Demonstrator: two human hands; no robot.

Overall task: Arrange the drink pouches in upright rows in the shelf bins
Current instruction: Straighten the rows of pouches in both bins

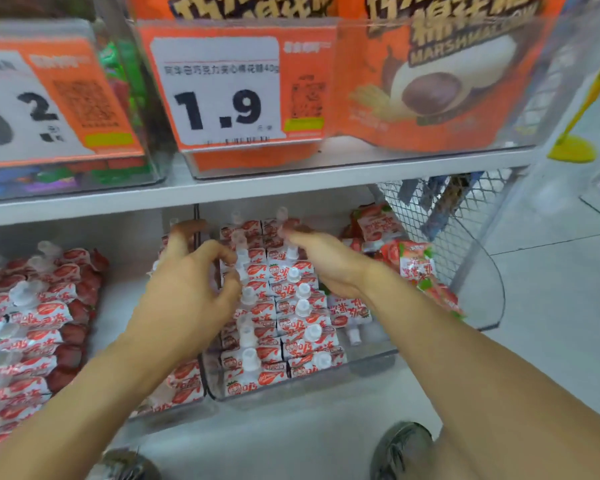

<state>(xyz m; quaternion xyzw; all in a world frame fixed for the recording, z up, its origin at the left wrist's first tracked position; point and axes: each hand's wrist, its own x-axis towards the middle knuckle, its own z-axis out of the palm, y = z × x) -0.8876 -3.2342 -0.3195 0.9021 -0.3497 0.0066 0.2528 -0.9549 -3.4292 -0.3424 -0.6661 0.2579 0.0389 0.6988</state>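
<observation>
Both hands over what I see as a clear plastic shelf bin (371, 358), left hand (187, 289) fingers curled around white-capped red-and-white drink pouches (291, 306) standing in upright rows, right hand (323, 258) fingers blurred, grip unclear, loose strawberry-print pouches (413, 261) just right.

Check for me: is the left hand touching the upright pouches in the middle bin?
Touching. The head view shows the left hand with curled fingers against the capped tops of the upright pouches in the middle bin.

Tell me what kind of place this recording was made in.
Most likely a shop aisle, probably a snack or convenience store. A price tag reading 1.9 fronts a clear bin of marshmallow packs, and strawberry drink pouches fill the bins on the shelf below.
</observation>
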